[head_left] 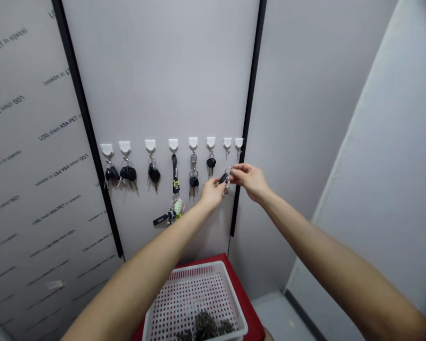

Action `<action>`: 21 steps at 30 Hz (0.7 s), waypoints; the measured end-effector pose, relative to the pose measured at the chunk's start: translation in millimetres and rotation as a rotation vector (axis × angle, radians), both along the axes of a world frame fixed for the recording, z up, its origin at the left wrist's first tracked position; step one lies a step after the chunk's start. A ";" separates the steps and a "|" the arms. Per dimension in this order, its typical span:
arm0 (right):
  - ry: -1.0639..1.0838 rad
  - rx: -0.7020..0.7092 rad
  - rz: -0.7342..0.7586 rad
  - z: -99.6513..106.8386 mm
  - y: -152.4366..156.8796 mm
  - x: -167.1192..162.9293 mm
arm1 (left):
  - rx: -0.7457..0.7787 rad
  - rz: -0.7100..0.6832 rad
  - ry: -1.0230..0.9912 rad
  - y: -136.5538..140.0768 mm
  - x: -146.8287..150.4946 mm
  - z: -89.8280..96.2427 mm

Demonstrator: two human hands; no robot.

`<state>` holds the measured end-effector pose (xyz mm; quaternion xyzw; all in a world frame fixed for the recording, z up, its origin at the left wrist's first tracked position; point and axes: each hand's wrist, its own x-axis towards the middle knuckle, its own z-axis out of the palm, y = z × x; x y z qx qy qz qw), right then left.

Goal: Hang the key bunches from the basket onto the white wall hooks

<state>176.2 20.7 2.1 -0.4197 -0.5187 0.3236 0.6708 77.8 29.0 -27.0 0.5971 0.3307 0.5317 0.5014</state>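
Beside black edging (pixel 249 104), keyring (pixel 223 178) in both hands (pixel 213 192) (pixel 252 182), broad wall (pixel 163 71) above

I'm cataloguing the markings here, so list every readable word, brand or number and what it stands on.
"ASA PET": repeated on the left wall panel.
"LOG": same panel.
Smaller words there: partly blurred.
Lettering on the black lanyard: too small to read.
Lettering on the black tag: too small to read.

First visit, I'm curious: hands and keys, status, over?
Left hand gripping black key fob. Right hand pinching its ring. White hooks above; other keys hanging close by, to the left.
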 end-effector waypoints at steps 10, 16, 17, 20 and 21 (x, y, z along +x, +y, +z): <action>-0.070 0.036 -0.211 35.3 41.6 2.2 | 0.081 0.127 0.190 24.3 16.2 26.7; -0.259 0.146 -0.390 13.6 46.4 12.7 | -0.060 0.072 0.181 4.3 -10.3 -11.0; -0.317 0.205 -0.446 4.7 42.8 14.7 | -0.079 0.053 0.188 0.5 -19.0 -23.5; -0.545 0.249 -0.434 -39.6 18.0 11.0 | -0.130 -0.006 0.301 -11.2 -49.8 -71.9; -0.643 0.198 -0.330 -60.3 5.0 5.7 | -0.143 -0.024 0.365 -15.8 -60.4 -90.5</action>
